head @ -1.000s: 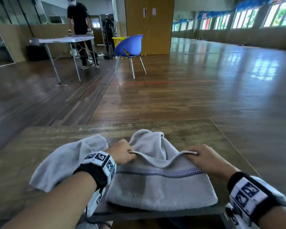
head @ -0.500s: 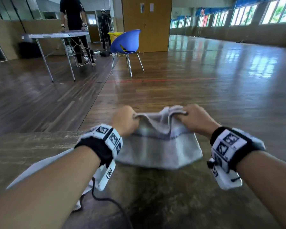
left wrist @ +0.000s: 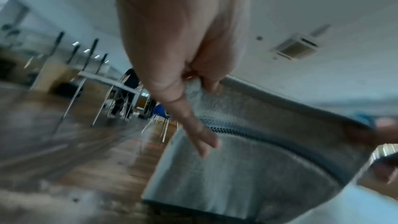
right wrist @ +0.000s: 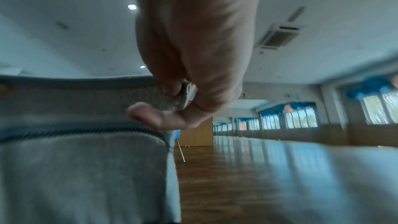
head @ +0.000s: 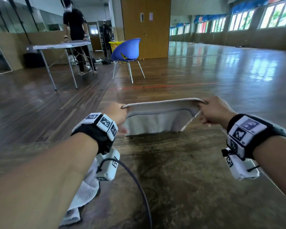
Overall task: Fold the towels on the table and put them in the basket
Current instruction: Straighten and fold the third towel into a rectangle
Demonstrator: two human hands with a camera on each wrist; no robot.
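1. The person is holding a grey towel (head: 157,119) up by its top edge, over the far edge of the counter (head: 188,171), with both arms stretched out.
2. The left hand (head: 116,113) is pinching the towel's left top corner; in the left wrist view the thumb and curled fingers (left wrist: 206,74) are closing on the cloth while one finger is pointing down along it.
3. The right hand (head: 215,111) is pinching the towel's right top corner, thumb (right wrist: 155,117) pressing against the fabric in the right wrist view.
4. The two hands are standing well apart, pulling the top edge nearly straight between them.
5. The towel is hanging down from that edge, with a dark checked stripe (left wrist: 258,135) running across it below the hem.
6. A second towel (head: 84,192) is lying crumpled on the counter, nearer to the person than the held one and partly hidden under the left forearm.
7. Beyond the counter a blue chair (head: 127,50) is standing on the wooden floor, with a yellow basket (head: 113,45) just behind it.
8. Left of the chair, another person (head: 76,27) is standing at a folding table (head: 59,46).
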